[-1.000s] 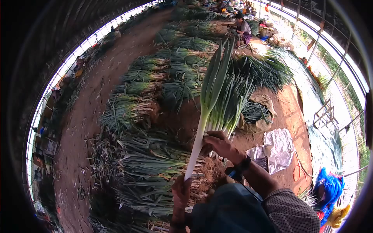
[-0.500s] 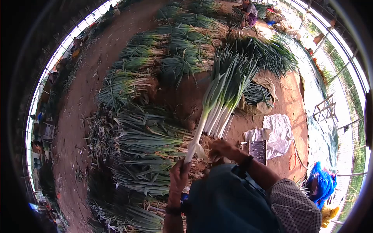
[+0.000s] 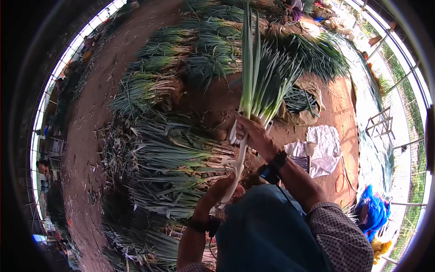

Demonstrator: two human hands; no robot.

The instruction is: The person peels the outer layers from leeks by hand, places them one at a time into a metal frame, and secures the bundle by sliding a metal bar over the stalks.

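I hold one long leek (image 3: 247,81) upright in front of me, white stalk low, green leaves reaching to the top of the view. My left hand (image 3: 222,190) grips the white stalk near its root end. My right hand (image 3: 251,131) is closed around the stalk higher up, where white turns to green. Behind the leek lies a small bunch of cleaned leeks (image 3: 272,88) on the ground. A watch sits on my right wrist (image 3: 272,167).
Piles of leeks with earthy roots (image 3: 176,158) lie on the dirt floor left of my hands, more rows (image 3: 199,50) beyond. A white cloth (image 3: 324,152) and a sack of leaves (image 3: 301,102) lie to the right. A person (image 3: 294,7) crouches far off.
My right hand has slid up the stalk from the root end to the green part. The leek has swung more upright, and my left hand has shifted right with it.
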